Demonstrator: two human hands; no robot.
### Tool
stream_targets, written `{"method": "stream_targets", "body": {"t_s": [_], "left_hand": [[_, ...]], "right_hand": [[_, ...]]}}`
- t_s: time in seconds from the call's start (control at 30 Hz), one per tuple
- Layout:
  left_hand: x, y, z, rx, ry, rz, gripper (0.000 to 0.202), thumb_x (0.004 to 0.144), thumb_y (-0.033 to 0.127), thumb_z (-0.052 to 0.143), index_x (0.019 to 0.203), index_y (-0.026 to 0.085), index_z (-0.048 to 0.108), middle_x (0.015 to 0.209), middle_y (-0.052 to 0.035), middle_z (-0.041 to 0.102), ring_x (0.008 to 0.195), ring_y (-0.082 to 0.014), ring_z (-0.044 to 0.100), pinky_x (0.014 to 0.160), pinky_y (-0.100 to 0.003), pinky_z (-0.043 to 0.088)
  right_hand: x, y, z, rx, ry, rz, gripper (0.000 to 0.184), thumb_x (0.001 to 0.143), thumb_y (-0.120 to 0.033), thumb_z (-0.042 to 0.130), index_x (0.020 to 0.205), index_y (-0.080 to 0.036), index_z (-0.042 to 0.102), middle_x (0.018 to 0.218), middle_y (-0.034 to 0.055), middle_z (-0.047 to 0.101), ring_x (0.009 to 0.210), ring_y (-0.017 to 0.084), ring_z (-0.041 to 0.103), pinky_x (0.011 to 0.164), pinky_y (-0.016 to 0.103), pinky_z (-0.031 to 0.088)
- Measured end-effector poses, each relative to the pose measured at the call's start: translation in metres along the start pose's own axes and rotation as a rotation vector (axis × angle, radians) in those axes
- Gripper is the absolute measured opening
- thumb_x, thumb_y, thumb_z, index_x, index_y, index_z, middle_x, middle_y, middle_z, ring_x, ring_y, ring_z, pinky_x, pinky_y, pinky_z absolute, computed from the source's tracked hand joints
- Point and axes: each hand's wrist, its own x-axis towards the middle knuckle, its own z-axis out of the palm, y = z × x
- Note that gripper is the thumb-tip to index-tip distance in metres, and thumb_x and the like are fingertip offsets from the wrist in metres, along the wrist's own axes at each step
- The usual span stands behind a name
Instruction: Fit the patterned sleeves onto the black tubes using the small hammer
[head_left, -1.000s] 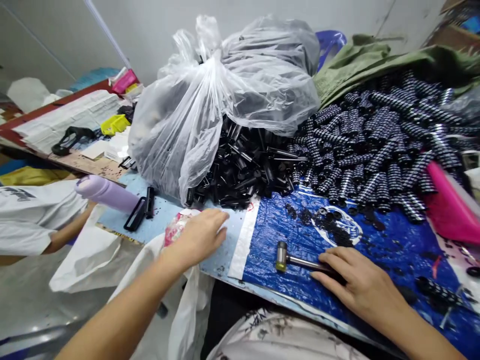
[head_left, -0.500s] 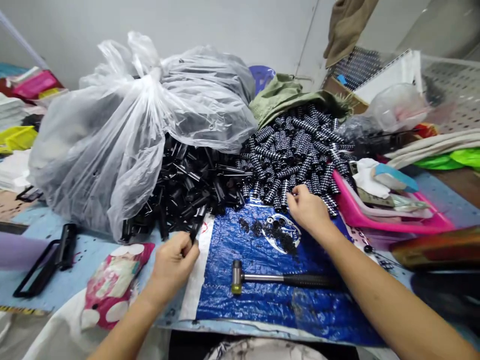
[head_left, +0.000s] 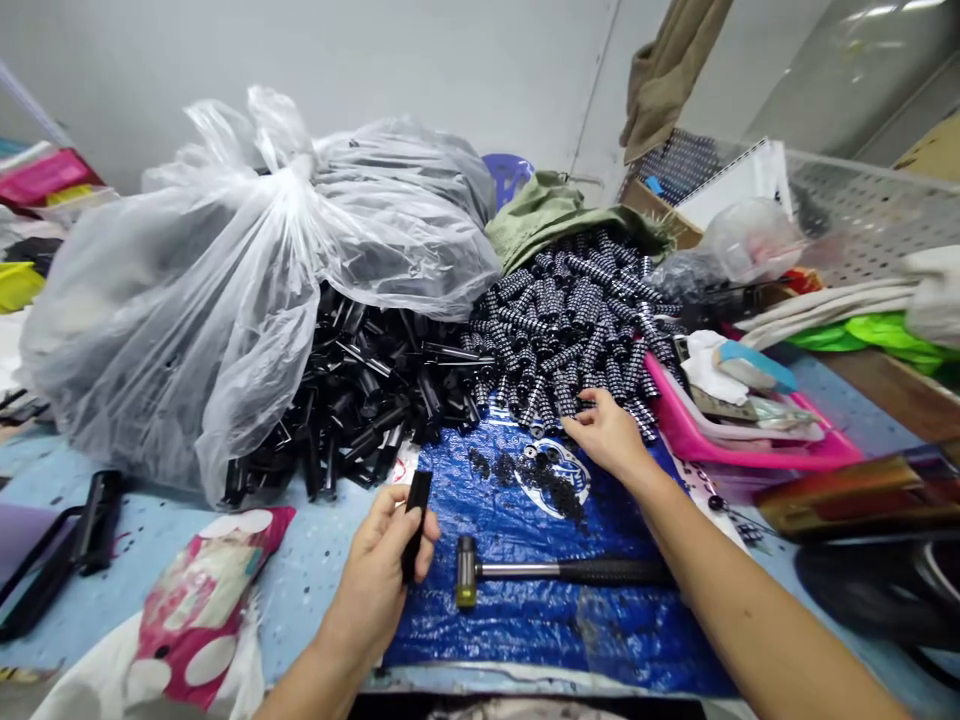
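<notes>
My left hand (head_left: 386, 560) is closed around a short black plastic piece (head_left: 417, 515), held tilted over the left edge of the blue sheet (head_left: 442, 640). My right hand (head_left: 606, 432) reaches to the front edge of a heap of black-and-white patterned cylinders (head_left: 555, 330), thumb and fingers apart beside the nearest ones. Whether its fingertips touch a cylinder is hard to tell. Between the hands lie small black bits (head_left: 559, 485) in a scatter. A mallet (head_left: 517, 571) with a black grip and a yellowish face rests on the sheet below them.
Behind my left hand spreads a pile of black plastic parts (head_left: 367, 390), under a big knotted clear bag (head_left: 180, 300). A pink tray (head_left: 757, 455) with odds and ends stands at right. A pink dotted pouch (head_left: 202, 610) lies front left.
My left hand has drawn back from the black pile toward me, bringing a black plastic piece. The right hand stays at the cylinders, its fingers now more spread. The view has shifted slightly.
</notes>
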Motion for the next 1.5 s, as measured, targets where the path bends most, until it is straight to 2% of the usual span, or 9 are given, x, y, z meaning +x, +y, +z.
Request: {"method": "stream_targets", "body": {"t_s": [0.13, 0.33, 0.57, 0.8, 1.0, 1.13, 1.27, 1.4, 1.5], "left_hand": [[-0.007, 0.001, -0.006, 0.003, 0.010, -0.054, 0.039, 0.082, 0.046, 0.069, 0.102, 0.018, 0.053, 0.067, 0.0051, 0.059, 0.045, -0.0043, 0.042, 0.048, -0.018, 0.030], [-0.012, -0.006, 0.008, 0.015, -0.110, -0.092, 0.039, 0.086, 0.047, 0.066, 0.109, 0.019, 0.050, 0.077, 0.0027, 0.064, 0.044, -0.0039, 0.044, 0.047, -0.018, 0.030], [-0.012, -0.024, 0.026, 0.093, -0.227, -0.107, 0.032, 0.092, 0.048, 0.057, 0.094, 0.016, 0.052, 0.069, 0.0026, 0.062, 0.039, -0.0012, 0.036, 0.046, -0.018, 0.024], [-0.011, -0.019, 0.047, 0.220, -0.145, 0.018, 0.043, 0.090, 0.058, 0.055, 0.089, 0.015, 0.057, 0.067, 0.0016, 0.058, 0.041, -0.0044, 0.035, 0.043, -0.021, 0.025], [-0.010, -0.012, 0.080, 0.260, -0.174, 0.257, 0.026, 0.082, 0.038, 0.073, 0.093, 0.015, 0.067, 0.081, -0.0011, 0.061, 0.072, -0.0120, 0.052, 0.068, -0.023, 0.044], [-0.013, -0.009, 0.082, 0.235, -0.187, 0.239, 0.023, 0.082, 0.035, 0.072, 0.084, 0.013, 0.066, 0.070, 0.0017, 0.050, 0.064, -0.0098, 0.041, 0.059, -0.021, 0.036], [-0.024, -0.004, 0.063, 0.230, -0.186, 0.148, 0.029, 0.080, 0.038, 0.074, 0.074, 0.014, 0.059, 0.065, 0.0031, 0.041, 0.061, -0.0089, 0.035, 0.054, -0.021, 0.031], [-0.029, -0.005, 0.054, 0.248, -0.191, 0.128, 0.033, 0.083, 0.044, 0.071, 0.074, 0.015, 0.058, 0.064, 0.0027, 0.042, 0.060, -0.0095, 0.036, 0.055, -0.022, 0.032], [-0.030, -0.009, 0.058, 0.217, -0.116, 0.115, 0.047, 0.095, 0.059, 0.049, 0.078, 0.016, 0.059, 0.061, 0.0017, 0.045, 0.055, -0.0105, 0.038, 0.053, -0.024, 0.033]], "right_hand": [[-0.039, 0.012, -0.006, 0.443, -0.131, 0.014, 0.082, 0.067, -0.065, 0.067, 0.131, -0.020, 0.042, 0.089, 0.0032, 0.064, 0.083, 0.022, 0.066, 0.079, 0.037, 0.051], [-0.074, -0.010, 0.012, 0.899, -0.329, 0.171, 0.066, 0.079, -0.079, 0.052, 0.106, -0.020, 0.056, 0.076, 0.0016, 0.060, 0.059, 0.015, 0.057, 0.055, 0.028, 0.046], [-0.073, -0.036, 0.016, 1.085, -0.367, 0.154, 0.058, 0.076, -0.072, 0.068, 0.098, -0.019, 0.060, 0.063, -0.0058, 0.048, 0.045, 0.005, 0.040, 0.044, 0.018, 0.032], [-0.106, -0.043, 0.020, 1.151, -0.431, 0.168, 0.059, 0.087, -0.074, 0.053, 0.117, -0.024, 0.059, 0.057, -0.0088, 0.039, 0.040, 0.004, 0.027, 0.041, 0.017, 0.022], [-0.133, -0.063, 0.030, 1.294, -0.314, 0.202, 0.045, 0.090, -0.063, 0.057, 0.103, -0.021, 0.066, 0.091, 0.0027, 0.065, 0.077, 0.013, 0.062, 0.069, 0.024, 0.052], [-0.138, -0.055, 0.027, 1.044, -0.335, -0.115, 0.055, 0.092, -0.064, 0.054, 0.132, -0.026, 0.057, 0.137, 0.0085, 0.056, 0.131, 0.025, 0.051, 0.105, 0.037, 0.046], [-0.136, -0.034, 0.012, 0.463, -0.253, -0.735, 0.115, 0.068, -0.059, 0.082, 0.159, -0.029, 0.018, 0.163, 0.0116, 0.019, 0.151, 0.034, 0.017, 0.118, 0.052, 0.032], [-0.138, -0.026, 0.004, 0.169, -0.153, -1.079, 0.097, 0.081, -0.031, 0.079, 0.158, -0.020, 0.021, 0.155, 0.0182, 0.036, 0.144, 0.031, 0.037, 0.116, 0.050, 0.039], [-0.144, -0.029, 0.003, 0.135, -0.074, -1.138, 0.099, 0.079, -0.034, 0.081, 0.157, -0.014, 0.024, 0.148, 0.0216, 0.043, 0.138, 0.033, 0.045, 0.112, 0.050, 0.044]]}}
